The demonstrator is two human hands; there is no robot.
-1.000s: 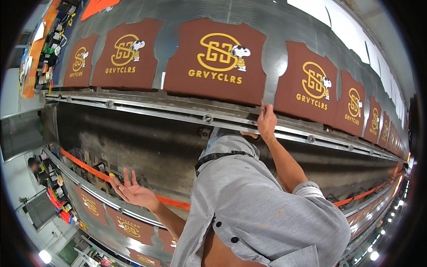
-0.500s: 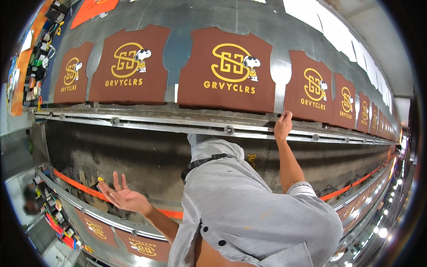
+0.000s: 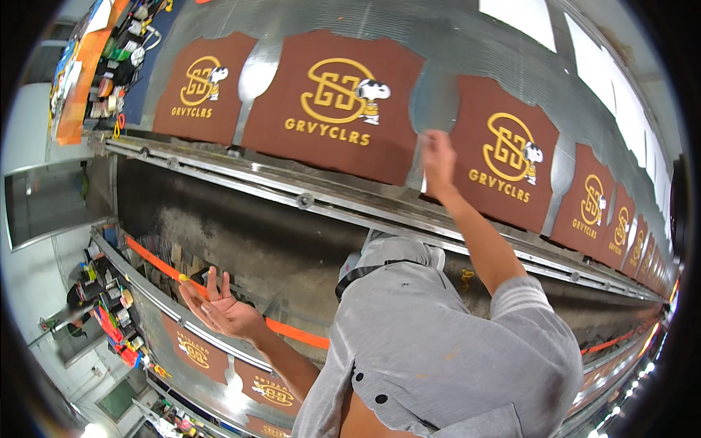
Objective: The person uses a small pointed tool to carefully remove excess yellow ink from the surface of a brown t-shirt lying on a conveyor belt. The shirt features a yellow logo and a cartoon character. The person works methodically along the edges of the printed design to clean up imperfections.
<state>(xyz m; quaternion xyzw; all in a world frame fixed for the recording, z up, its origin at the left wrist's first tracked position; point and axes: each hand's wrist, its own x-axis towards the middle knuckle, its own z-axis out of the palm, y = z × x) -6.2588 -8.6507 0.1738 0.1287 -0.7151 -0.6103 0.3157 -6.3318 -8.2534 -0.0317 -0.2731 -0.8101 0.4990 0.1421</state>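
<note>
our right hand has moved since half a second ago: then it was at the metal rail by another gap; now it reaches across that rail, further toward its left end. we see it blurred over the gap between a wide brown shirt panel and the next brown panel on its right. its fingers look close together, but we cannot tell whether they hold anything. just beside it, near the rail, is a white sliver; we cannot tell whether we touch it.

both panels lie flat beyond the rail on a grey table, each printed with a yellow looped emblem, lettering and a small white cartoon dog. a third brown panel lies nearer the rail's left end, and more run in a row toward its right end. white sheets lie farther back from the rail.

on our side of the rail, our left hand is palm up, fingers spread wide, holding nothing, one digit tipped yellow. an orange-red strip runs behind it, well apart from the rail.
</note>
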